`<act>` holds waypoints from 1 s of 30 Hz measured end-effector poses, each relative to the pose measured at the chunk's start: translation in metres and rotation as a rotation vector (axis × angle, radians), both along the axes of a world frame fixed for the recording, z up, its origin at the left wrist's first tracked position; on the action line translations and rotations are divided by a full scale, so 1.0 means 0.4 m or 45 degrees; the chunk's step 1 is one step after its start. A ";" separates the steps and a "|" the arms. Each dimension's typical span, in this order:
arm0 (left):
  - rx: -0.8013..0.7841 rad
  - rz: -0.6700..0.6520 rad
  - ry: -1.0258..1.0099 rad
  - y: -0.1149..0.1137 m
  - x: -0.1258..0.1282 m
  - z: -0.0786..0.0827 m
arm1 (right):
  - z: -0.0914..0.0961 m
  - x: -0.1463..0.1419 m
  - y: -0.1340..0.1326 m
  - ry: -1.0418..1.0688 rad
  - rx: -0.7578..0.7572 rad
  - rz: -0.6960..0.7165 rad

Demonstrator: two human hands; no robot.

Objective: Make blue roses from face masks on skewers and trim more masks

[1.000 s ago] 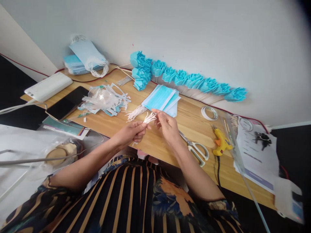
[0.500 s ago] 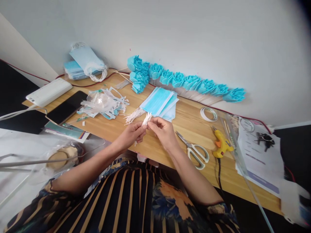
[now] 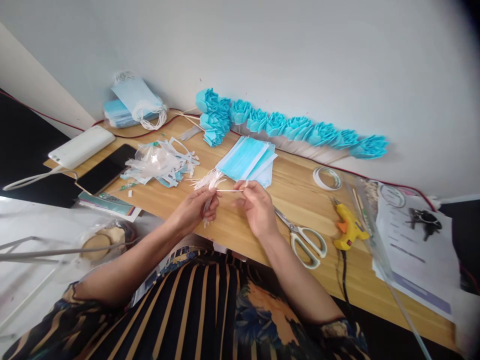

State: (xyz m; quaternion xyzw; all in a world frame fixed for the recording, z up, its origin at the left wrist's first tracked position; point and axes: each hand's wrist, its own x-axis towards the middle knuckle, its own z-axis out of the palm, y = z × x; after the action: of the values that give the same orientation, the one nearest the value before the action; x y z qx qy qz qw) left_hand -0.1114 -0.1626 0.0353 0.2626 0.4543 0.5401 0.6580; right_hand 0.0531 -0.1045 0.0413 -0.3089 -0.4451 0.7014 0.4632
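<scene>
My left hand (image 3: 201, 206) is closed around a bundle of white elastic cords (image 3: 206, 214), whose ends poke out below the fingers. Between the two hands a single white elastic cord (image 3: 229, 190) is stretched straight. Its other end sits in the pinched fingertips of my right hand (image 3: 257, 206); the lower fingers of that hand are blurred. Just beyond the hands lie a fan of blue face-mask sheets (image 3: 245, 159) and a pile of loose cords (image 3: 204, 180). White-handled scissors (image 3: 305, 243) rest right of my right hand.
Blue fabric flowers (image 3: 275, 124) line the wall. Scraps (image 3: 161, 162), a phone (image 3: 107, 167), a white power bank (image 3: 82, 146) and stacked masks (image 3: 137, 102) are at left. A tape roll (image 3: 327, 178), yellow glue gun (image 3: 347, 227), papers (image 3: 408, 255) and keys (image 3: 425, 220) are at right.
My hands have moved apart. My right hand has drawn one cord out to the right from the bundle, which stays in my left hand. The view has shifted slightly.
</scene>
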 end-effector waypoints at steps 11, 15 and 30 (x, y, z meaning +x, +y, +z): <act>-0.014 -0.161 2.320 0.137 -0.104 0.040 | 0.002 0.073 0.018 0.286 -0.254 0.032; 0.011 -0.293 2.459 0.173 -0.065 0.008 | -0.006 0.070 0.010 0.270 -0.258 0.109; 0.297 -0.240 2.469 0.139 -0.087 -0.073 | -0.012 0.063 0.009 0.198 -0.284 0.144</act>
State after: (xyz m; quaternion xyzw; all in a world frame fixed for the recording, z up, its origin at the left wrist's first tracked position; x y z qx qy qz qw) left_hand -0.1460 -0.1071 0.0062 0.6910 0.7186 0.0770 0.0100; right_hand 0.0781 -0.1009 0.0364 -0.2775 -0.3440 0.7932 0.4189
